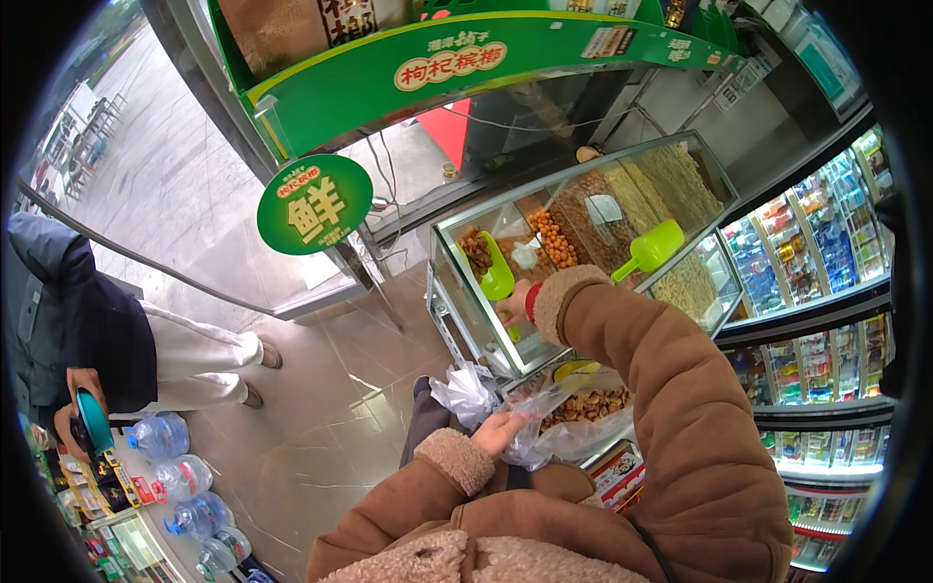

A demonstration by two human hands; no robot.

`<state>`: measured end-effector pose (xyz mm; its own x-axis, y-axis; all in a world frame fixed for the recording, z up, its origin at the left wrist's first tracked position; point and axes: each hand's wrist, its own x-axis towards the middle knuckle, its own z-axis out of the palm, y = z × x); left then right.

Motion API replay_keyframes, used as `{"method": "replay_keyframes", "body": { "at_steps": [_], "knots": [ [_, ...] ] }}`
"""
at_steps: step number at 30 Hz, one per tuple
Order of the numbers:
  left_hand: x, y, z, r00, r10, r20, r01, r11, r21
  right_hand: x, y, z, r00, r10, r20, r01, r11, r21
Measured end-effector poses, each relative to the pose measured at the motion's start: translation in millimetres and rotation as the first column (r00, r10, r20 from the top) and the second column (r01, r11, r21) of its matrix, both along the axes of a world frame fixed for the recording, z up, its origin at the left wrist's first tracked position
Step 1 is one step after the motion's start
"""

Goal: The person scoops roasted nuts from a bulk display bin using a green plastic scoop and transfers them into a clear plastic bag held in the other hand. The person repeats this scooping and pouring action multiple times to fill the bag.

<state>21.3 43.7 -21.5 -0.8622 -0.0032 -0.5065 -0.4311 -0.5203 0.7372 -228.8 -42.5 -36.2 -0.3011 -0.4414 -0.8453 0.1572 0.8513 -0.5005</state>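
My right hand [513,304] reaches over the near left corner of a glass-sided bulk food case [473,340], its fingers closed round the handle of a light green scoop [498,276]. The scoop's bowl lies by dark brown dried pieces [476,250] in the left compartment. Lower down, my left hand [498,431] holds the edge of a clear plastic bag [530,445]. Brown dried slices [588,406] show beside and partly behind that bag; I cannot tell whether any are inside it. A crumpled white bag [465,392] is just left of it.
Orange-brown balls [552,241] and pale dried goods fill other compartments; a second green scoop [651,248] lies on them. Lit drinks fridges [812,243] stand at right. A person [87,321] with a teal object stands left, above large water bottles [182,478]. A green display shelf [525,58] overhangs the back.
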Motion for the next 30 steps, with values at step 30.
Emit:
{"method": "replay_keyframes", "body": {
  "at_steps": [30],
  "knots": [
    [-16.8,7.9,44.4,0.997,0.035,-0.074,-0.051,0.974,-0.222,-29.4,96.3,156.6,0.961,0.178,-0.210,-0.237,0.925,-0.298]
  ]
}}
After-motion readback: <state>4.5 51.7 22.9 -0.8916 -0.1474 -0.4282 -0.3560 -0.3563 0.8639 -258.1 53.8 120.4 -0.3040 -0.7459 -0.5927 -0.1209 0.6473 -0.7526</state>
